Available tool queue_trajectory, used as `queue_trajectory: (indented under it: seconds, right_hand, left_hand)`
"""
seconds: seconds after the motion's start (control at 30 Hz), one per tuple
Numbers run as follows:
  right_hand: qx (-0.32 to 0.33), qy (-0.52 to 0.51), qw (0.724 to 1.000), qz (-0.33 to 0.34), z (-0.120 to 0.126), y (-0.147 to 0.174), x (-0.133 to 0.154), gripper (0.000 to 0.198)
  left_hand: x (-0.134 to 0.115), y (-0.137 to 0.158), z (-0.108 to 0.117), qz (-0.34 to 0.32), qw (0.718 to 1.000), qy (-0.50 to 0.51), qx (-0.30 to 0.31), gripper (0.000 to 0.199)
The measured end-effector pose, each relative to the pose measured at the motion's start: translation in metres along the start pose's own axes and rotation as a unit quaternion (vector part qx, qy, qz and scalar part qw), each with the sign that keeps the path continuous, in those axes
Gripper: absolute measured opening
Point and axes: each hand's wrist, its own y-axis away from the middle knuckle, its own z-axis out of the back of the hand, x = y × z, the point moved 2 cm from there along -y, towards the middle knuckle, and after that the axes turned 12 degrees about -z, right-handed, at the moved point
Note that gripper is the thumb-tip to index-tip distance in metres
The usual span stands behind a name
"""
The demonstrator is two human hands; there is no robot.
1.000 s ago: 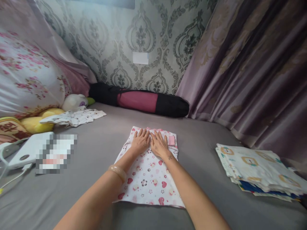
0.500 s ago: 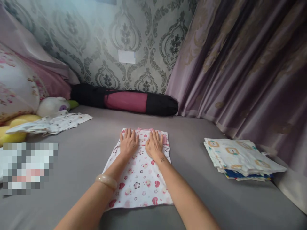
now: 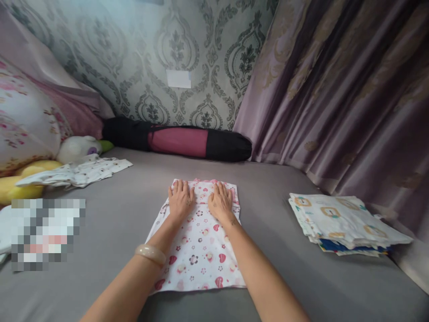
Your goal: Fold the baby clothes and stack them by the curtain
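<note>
A white garment [image 3: 194, 250] printed with pink hearts and flowers lies flat before me, its far end folded over with a pink trim along the edge. My left hand [image 3: 181, 197] rests palm down on the folded part at the left, fingers stretched out. On the right side of the same fold lies my right hand [image 3: 220, 202], also flat and open. Neither hand grips anything. My forearms cover parts of the garment's two sides.
Grey bedding [image 3: 110, 232] spreads around the garment. To the right sits a stack of folded printed cloths [image 3: 345, 221]. A spotted white garment [image 3: 80, 172] lies left, beside plush toys [image 3: 78, 149]. A long black and maroon bag [image 3: 179, 141] lies along the wall.
My right hand has slid slightly to the right, away from my left hand, which stays on the fold. The whole view has shifted a little. The garment looks the same.
</note>
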Motion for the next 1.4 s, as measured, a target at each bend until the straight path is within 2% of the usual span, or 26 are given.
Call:
queue_trajectory:
  seconds: [0.17, 0.47, 0.63, 0.73, 0.83, 0.9, 0.97, 1.17, 1.4]
  right_hand:
    - [-0.038, 0.015, 0.998, -0.048, 0.006, -0.006, -0.016, 0.055]
    - [-0.046, 0.040, 0.992, -0.109, 0.000, -0.012, -0.031, 0.054]
    - [-0.051, 0.045, 0.992, -0.104, -0.001, -0.012, -0.031, 0.053]
    - [-0.043, 0.041, 0.993, -0.106, 0.002, -0.012, -0.030, 0.053]
    - [-0.049, 0.037, 0.996, -0.070, 0.007, -0.011, -0.025, 0.053]
    - [-0.055, 0.036, 0.997, -0.032, 0.008, -0.010, -0.021, 0.053]
    - [-0.052, 0.037, 0.998, -0.012, 0.007, -0.010, -0.018, 0.053]
    - [-0.012, 0.041, 0.999, -0.029, 0.001, -0.011, -0.022, 0.052]
    - [-0.019, 0.041, 0.999, -0.029, 0.002, -0.011, -0.022, 0.052]
  left_hand:
    - [0.001, 0.001, 0.003, 0.029, 0.999, -0.015, -0.029, 0.053]
    - [0.006, -0.003, -0.009, 0.054, 0.997, -0.019, 0.049, 0.066]
    - [0.005, -0.002, -0.007, 0.051, 0.998, -0.013, 0.042, 0.065]
    - [0.004, -0.001, -0.004, 0.039, 0.999, -0.006, 0.002, 0.063]
    - [0.000, 0.000, 0.000, -0.009, 0.998, -0.010, -0.054, 0.061]
    - [-0.002, 0.000, 0.000, -0.058, 0.996, -0.016, -0.069, 0.059]
    - [-0.003, 0.000, -0.001, -0.079, 0.995, -0.022, -0.060, 0.057]
    - [0.001, -0.001, -0.008, -0.048, 0.998, -0.024, 0.027, 0.057]
    - [0.000, -0.001, -0.006, -0.054, 0.998, -0.027, 0.005, 0.056]
